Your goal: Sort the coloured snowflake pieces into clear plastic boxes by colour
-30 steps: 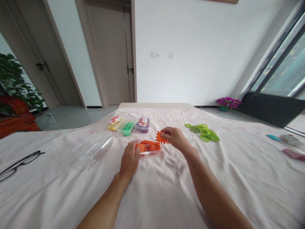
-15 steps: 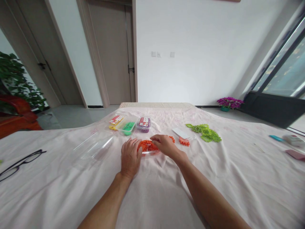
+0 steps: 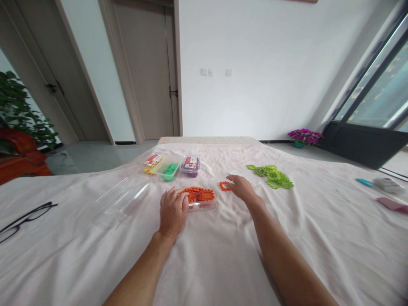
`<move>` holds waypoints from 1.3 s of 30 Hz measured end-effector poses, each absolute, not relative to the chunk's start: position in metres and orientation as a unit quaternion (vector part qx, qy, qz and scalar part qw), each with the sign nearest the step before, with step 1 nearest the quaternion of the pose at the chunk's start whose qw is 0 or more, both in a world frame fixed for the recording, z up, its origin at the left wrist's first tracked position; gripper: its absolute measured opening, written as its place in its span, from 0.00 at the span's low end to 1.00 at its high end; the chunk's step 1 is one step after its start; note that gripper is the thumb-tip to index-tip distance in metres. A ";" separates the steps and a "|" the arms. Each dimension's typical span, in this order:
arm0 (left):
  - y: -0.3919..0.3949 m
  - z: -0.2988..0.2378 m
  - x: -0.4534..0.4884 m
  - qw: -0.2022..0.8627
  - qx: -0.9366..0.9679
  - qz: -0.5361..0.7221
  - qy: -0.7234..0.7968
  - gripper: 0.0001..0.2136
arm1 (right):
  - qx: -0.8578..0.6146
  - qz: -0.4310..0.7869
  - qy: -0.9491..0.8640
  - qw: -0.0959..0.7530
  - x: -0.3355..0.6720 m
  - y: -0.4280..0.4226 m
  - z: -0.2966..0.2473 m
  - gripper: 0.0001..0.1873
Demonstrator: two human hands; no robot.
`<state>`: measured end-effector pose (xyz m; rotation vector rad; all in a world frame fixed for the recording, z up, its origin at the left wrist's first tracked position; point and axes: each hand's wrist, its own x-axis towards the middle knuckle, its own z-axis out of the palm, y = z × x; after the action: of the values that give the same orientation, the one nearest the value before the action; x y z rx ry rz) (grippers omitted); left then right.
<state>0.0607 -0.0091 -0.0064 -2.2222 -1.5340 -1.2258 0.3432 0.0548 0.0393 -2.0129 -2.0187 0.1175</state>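
Observation:
A clear plastic box (image 3: 200, 205) filled with orange plastic pieces (image 3: 205, 195) sits on the cloth in front of me. My left hand (image 3: 174, 208) grips its left side, thumb over the near rim. To the right, my right hand (image 3: 242, 187) is lowered over the cloth with fingers apart, nothing visible in them. Just left of its fingertips lies a loose orange square frame piece (image 3: 225, 186). Whatever lies under the right palm is hidden, and a white card (image 3: 232, 173) shows only slightly behind the fingers.
Behind stand clear boxes with yellow (image 3: 149, 171), green (image 3: 170, 171) and purple pieces (image 3: 191, 173). An unfilled clear container (image 3: 123, 196) and eyeglasses (image 3: 27, 219) lie left. Light green pieces (image 3: 272, 176) are heaped right; a pink object (image 3: 391, 204) lies farther right.
My right hand has left the box of orange pieces and moved right, beside the loose orange frame piece. My left hand stays on the box. The view has shifted slightly.

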 end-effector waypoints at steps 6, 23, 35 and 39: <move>-0.006 -0.010 0.059 0.086 -0.751 -0.418 -0.504 0.10 | -0.681 0.010 -0.727 0.084 0.330 0.059 0.016 0.18; -0.006 -0.013 0.059 0.067 -0.748 -0.410 -0.517 0.12 | -0.571 0.134 -0.745 0.318 0.303 0.041 0.069 0.21; -0.008 -0.007 0.060 0.044 -0.753 -0.413 -0.511 0.12 | -0.512 0.109 -0.839 0.150 0.283 0.020 0.080 0.10; -0.008 -0.009 0.060 0.041 -0.753 -0.410 -0.513 0.12 | -0.557 0.125 -0.805 0.163 0.299 0.026 0.084 0.11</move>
<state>0.0596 -0.0079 -0.0086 -2.3058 -1.5703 -1.2545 0.2993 0.0262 0.0845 -1.5878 -2.2950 0.3564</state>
